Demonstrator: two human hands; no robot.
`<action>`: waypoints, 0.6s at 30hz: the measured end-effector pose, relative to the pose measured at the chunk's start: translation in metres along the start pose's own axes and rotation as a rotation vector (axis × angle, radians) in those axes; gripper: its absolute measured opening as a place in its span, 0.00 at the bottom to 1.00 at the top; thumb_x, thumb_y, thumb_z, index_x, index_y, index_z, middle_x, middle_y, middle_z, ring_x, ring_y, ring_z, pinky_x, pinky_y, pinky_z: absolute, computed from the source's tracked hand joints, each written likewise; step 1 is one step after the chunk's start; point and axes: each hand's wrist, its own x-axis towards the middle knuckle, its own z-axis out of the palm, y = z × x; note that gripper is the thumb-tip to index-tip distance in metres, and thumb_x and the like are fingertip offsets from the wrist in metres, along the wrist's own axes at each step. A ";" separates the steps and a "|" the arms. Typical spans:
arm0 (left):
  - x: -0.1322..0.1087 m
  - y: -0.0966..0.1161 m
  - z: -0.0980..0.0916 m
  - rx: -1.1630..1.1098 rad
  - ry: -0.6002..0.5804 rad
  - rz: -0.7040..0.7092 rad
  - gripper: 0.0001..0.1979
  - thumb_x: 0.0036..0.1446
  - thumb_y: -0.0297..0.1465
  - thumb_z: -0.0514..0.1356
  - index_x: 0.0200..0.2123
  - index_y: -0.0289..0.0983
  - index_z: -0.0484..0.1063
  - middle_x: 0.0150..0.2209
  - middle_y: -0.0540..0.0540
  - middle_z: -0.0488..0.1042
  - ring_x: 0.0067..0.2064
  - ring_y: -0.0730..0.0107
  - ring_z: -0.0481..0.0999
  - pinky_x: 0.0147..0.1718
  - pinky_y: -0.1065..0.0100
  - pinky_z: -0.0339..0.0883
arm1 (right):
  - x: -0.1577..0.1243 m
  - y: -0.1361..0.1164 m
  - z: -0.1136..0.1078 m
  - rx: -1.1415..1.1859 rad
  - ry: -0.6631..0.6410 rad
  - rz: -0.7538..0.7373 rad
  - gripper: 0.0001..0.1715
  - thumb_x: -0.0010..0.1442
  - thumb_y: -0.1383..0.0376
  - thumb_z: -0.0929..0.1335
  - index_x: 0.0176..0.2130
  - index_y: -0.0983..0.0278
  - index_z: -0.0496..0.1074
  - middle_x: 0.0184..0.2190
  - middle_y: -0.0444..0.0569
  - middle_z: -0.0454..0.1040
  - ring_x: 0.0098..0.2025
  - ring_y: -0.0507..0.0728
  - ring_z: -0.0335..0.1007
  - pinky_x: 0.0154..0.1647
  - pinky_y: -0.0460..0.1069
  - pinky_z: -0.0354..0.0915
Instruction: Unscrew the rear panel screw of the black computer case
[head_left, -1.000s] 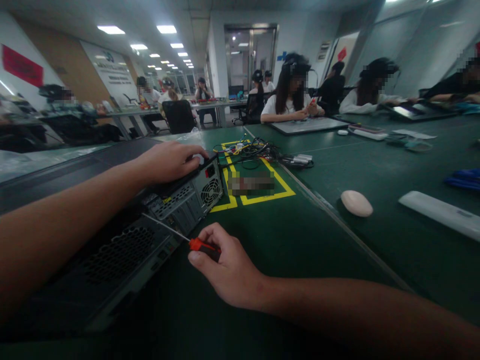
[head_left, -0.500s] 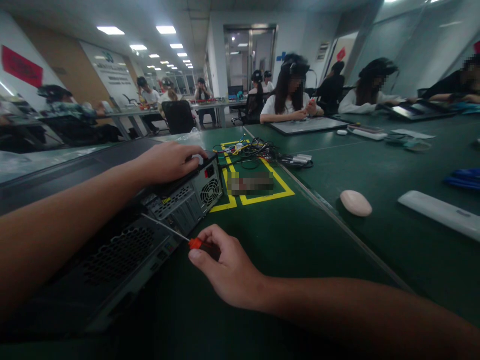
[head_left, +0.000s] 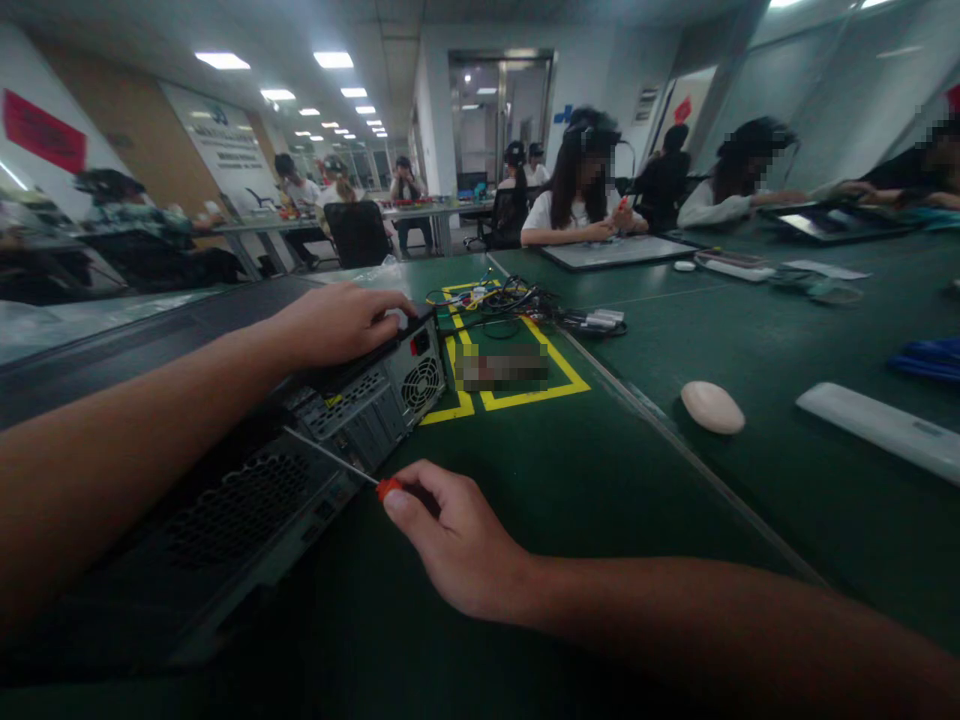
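A black desktop computer case (head_left: 367, 400) lies at the left with its metal rear panel turned toward me. My left hand (head_left: 337, 325) grips its upper edge near the rear corner, fingers bent over it. My right hand (head_left: 457, 540) is closed round the handle of a screwdriver (head_left: 386, 488), whose red collar shows between thumb and forefinger. The long thin shaft slants up and left to the rear panel. Its tip meets the case near the panel's edge, too dark to tell what it touches. My left forearm hides part of the case.
Tangled cables (head_left: 517, 300) lie behind the case, near yellow tape (head_left: 536, 400) and a blurred-out object (head_left: 502, 368). On the green table (head_left: 622, 480) at right are a pale oval mouse (head_left: 712, 407) and a long white bar (head_left: 885, 430). People sit across the table.
My right thumb and fingers have shifted slightly on the screwdriver handle, and less of the handle shows. The left hand and the case have not visibly moved.
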 end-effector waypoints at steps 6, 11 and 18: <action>-0.001 -0.001 0.001 0.009 0.009 0.001 0.31 0.72 0.43 0.46 0.67 0.46 0.80 0.48 0.40 0.86 0.45 0.50 0.84 0.49 0.54 0.72 | -0.001 -0.003 0.001 0.040 0.000 0.098 0.13 0.68 0.58 0.75 0.48 0.61 0.74 0.37 0.44 0.76 0.38 0.55 0.73 0.40 0.51 0.66; 0.001 -0.002 0.003 0.019 0.002 0.003 0.31 0.72 0.43 0.46 0.67 0.44 0.80 0.49 0.39 0.86 0.47 0.49 0.84 0.50 0.55 0.72 | -0.001 -0.004 0.000 0.002 0.016 0.091 0.14 0.64 0.61 0.76 0.44 0.60 0.70 0.35 0.41 0.73 0.36 0.54 0.69 0.39 0.50 0.64; -0.003 0.005 -0.005 0.026 -0.018 -0.004 0.30 0.74 0.41 0.46 0.67 0.43 0.79 0.49 0.39 0.85 0.46 0.53 0.82 0.48 0.57 0.69 | -0.001 -0.006 -0.001 0.034 0.002 0.078 0.11 0.66 0.62 0.74 0.44 0.60 0.69 0.35 0.41 0.72 0.36 0.54 0.68 0.38 0.51 0.63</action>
